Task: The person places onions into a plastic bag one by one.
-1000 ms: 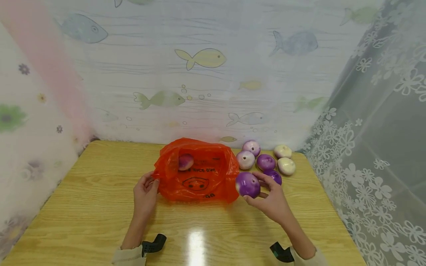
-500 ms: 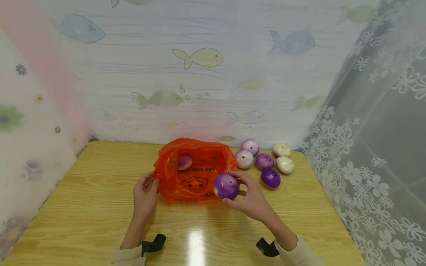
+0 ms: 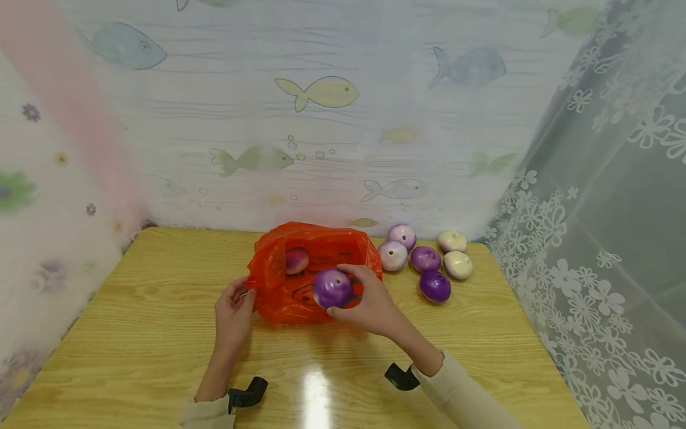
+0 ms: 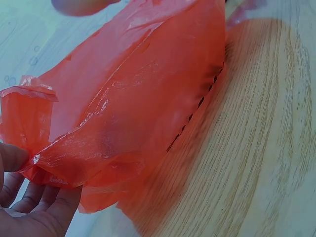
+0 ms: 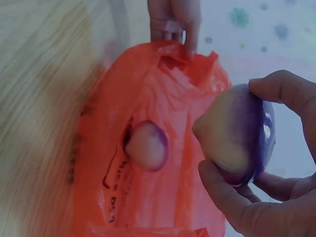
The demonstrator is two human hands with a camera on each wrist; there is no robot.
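My right hand (image 3: 370, 301) grips a glossy purple-and-white onion (image 3: 332, 288), thumb and fingers around its sides. In the head view the onion overlaps the mouth of a red plastic bag (image 3: 278, 307). In the right wrist view its pale pointed end (image 5: 200, 127) faces the bag. My left hand (image 3: 234, 304) pinches the bag's left edge, and the left wrist view shows the thin plastic bunched between thumb and fingers (image 4: 47, 200). Inside the bag lies another onion (image 5: 148, 146), pale with a purple side. The bag lies on its side, its opening spread wide.
Several more onions stand at the back right of the wooden table (image 3: 161, 333): a dark purple one (image 3: 435, 286), a purple one (image 3: 426, 260), whitish ones (image 3: 393, 255) and pale yellow ones (image 3: 458, 265). A fish-print curtain (image 3: 332, 149) hangs behind the table.
My right hand has carried the onion leftward, from beside the bag's right edge to over its opening. The left hand keeps its grip on the bag's edge.
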